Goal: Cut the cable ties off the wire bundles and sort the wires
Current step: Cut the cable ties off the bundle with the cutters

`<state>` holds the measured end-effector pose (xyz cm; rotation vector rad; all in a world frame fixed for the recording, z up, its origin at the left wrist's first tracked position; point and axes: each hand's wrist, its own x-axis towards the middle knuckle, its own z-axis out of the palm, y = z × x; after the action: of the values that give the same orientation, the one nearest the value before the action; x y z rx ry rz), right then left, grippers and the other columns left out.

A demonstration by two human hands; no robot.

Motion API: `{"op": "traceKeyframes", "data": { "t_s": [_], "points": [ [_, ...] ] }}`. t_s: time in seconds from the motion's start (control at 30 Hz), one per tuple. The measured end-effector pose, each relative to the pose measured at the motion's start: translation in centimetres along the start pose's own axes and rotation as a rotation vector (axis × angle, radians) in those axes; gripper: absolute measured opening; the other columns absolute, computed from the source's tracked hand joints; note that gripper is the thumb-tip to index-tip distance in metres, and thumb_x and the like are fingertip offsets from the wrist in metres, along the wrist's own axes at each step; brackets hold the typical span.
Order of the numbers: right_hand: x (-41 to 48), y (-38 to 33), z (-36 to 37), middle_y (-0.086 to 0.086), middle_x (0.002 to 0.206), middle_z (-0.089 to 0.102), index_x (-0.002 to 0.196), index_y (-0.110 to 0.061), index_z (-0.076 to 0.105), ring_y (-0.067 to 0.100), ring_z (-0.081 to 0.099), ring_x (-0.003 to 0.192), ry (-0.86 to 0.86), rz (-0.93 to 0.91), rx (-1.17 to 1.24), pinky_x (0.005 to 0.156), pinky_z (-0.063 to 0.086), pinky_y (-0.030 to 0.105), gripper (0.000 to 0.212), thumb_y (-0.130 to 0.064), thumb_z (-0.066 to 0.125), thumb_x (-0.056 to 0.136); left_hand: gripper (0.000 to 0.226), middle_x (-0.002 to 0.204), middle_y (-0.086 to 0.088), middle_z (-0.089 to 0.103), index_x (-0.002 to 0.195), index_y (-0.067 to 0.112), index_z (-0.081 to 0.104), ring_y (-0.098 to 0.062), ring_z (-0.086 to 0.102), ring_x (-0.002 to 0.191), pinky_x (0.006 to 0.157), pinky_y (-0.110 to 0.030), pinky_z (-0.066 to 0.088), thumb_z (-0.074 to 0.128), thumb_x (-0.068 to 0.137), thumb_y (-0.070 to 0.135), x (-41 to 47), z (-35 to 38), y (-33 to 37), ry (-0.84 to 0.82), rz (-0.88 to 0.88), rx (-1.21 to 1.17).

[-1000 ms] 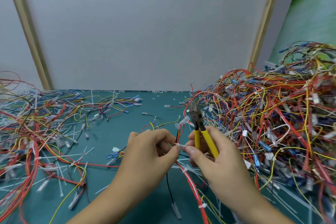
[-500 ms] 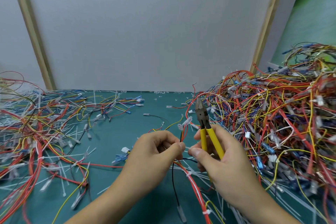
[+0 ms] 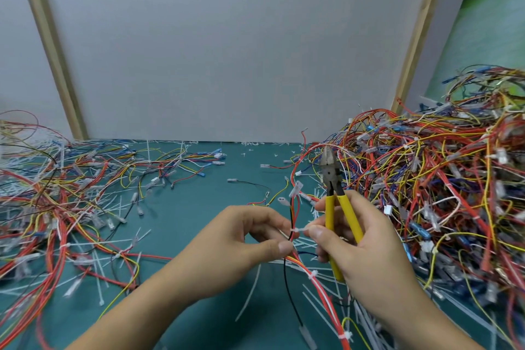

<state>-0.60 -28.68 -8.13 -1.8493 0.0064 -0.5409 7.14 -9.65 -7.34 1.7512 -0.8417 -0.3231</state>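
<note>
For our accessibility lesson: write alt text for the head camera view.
Two hands work over a green table: the left hand pinches a small wire bundle, while the right hand holds yellow cutters and pinches a white cable tie on it. A tall wire heap lies right, loose wires left.

Place: wiring workshop | green table mat (image 3: 184,221) lies heaped with loose wires (image 3: 426,179) and cut ties (image 3: 248,292) | wood-framed white panel (image 3: 227,51) stands behind

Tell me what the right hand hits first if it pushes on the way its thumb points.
The right hand pinches the white cable tie; straight on comes the wire bundle it rings, then probably the left hand, though depth is unclear.
</note>
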Motion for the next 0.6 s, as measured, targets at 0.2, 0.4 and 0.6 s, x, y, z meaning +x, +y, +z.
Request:
{"op": "traceKeyframes", "data": {
  "t_s": [0.2,0.4,0.6],
  "points": [
    [-0.1,-1.1,-0.8,0.000,0.082,0.071,0.098,-0.035,0.065,0.016,0.070,0.074,0.110,-0.081,-0.062,0.070,0.059,0.040,0.013,-0.045,0.065,0.090,0.011,0.074,-0.002,0.075,0.094,0.021,0.074,0.000,0.052,0.055,0.054,-0.007,0.036,0.079,0.084,0.020,0.2,-0.7,-0.2,0.204,-0.055,-0.047],
    [-0.5,-1.7,-1.4,0.004,0.084,0.068,0.100,-0.028,0.067,0.022,0.068,0.075,-0.022,-0.132,0.071,0.071,0.058,0.043,0.041,-0.063,0.048,0.088,0.014,0.065,-0.001,0.072,0.095,0.013,0.073,0.002,0.054,0.049,0.049,-0.006,0.035,0.078,0.082,0.009,0.4,-0.8,-0.1,0.364,-0.086,-0.097],
    [-0.5,-0.2,-0.6,0.003,0.067,0.056,0.086,-0.022,0.060,0.017,0.050,0.059,-0.244,0.007,-0.291,0.061,0.045,0.045,0.051,-0.067,0.037,0.092,0.012,0.063,-0.003,0.072,0.090,0.013,0.075,0.004,0.046,0.039,0.039,-0.004,0.031,0.080,0.080,0.008,0.3,-0.8,0.3,0.406,-0.082,-0.121]
  ]
}}
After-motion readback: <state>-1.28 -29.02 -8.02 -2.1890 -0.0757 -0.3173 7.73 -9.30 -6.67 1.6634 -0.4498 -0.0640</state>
